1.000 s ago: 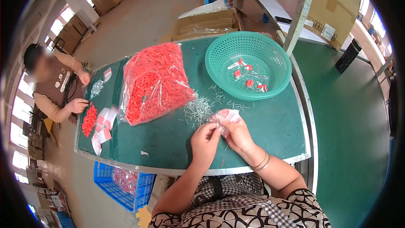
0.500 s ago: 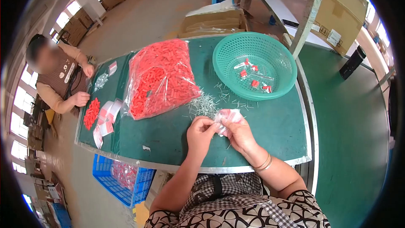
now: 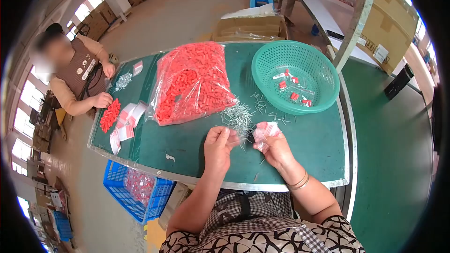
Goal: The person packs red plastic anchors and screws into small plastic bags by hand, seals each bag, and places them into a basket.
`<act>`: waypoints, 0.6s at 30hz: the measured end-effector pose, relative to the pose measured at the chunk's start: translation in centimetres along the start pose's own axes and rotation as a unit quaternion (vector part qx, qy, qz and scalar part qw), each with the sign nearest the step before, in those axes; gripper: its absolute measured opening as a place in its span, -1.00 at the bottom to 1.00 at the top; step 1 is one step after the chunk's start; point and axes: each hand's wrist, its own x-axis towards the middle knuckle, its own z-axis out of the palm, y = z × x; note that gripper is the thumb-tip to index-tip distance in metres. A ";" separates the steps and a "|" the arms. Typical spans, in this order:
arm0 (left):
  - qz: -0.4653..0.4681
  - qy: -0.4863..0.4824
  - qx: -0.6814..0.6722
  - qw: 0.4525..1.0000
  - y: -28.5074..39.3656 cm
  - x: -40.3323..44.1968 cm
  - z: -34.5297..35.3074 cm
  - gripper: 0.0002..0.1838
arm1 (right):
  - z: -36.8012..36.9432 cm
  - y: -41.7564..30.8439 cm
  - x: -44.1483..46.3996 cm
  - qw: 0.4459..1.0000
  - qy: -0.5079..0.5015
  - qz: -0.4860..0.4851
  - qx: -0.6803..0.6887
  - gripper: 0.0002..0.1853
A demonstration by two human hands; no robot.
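Note:
My right hand (image 3: 275, 150) is closed around a bunch of small clear zip bags with red-striped edges (image 3: 266, 131). To its left, my left hand (image 3: 217, 149) is pinched on a clear plastic bag (image 3: 234, 139) that shows only as a faint film at the fingertips. A heap of silvery screws or nails (image 3: 238, 118) lies just beyond both hands on the green table (image 3: 154, 152). Behind the heap rests a large clear bag of red plastic plugs (image 3: 194, 84). At the right stands a green basket (image 3: 331, 94) holding several small filled packets (image 3: 294, 96).
A co-worker (image 3: 77, 72) sits at the table's left end, one hand by a pile of red plugs (image 3: 110, 116). Flat zip bags (image 3: 125, 131) lie nearby. A blue crate (image 3: 159, 201) stands below the front edge. A metal post (image 3: 355, 30) rises behind the basket.
My hands have moved apart; the left one has come away from the bunch with a clear bag at its fingertips. The whole view has shifted slightly.

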 end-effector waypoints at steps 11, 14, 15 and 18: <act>0.278 -0.143 0.503 0.806 0.9 -1.6 6.2 -0.86 | -3.5 3.2 -0.5 0.948 -0.127 -0.011 -0.293 -0.60; 0.355 -0.179 0.583 0.709 -0.6 -0.3 5.9 -0.87 | -1.9 2.0 -0.7 0.977 -0.183 0.039 -0.098 -0.41; 0.400 -0.174 0.550 0.712 -1.0 -0.4 5.8 -0.87 | -2.0 1.8 -0.8 0.982 -0.157 0.054 -0.092 -0.42; 0.392 -0.147 0.538 0.731 -2.7 -0.1 5.7 -0.87 | -2.0 0.6 -1.0 0.978 -0.152 0.084 -0.112 -0.42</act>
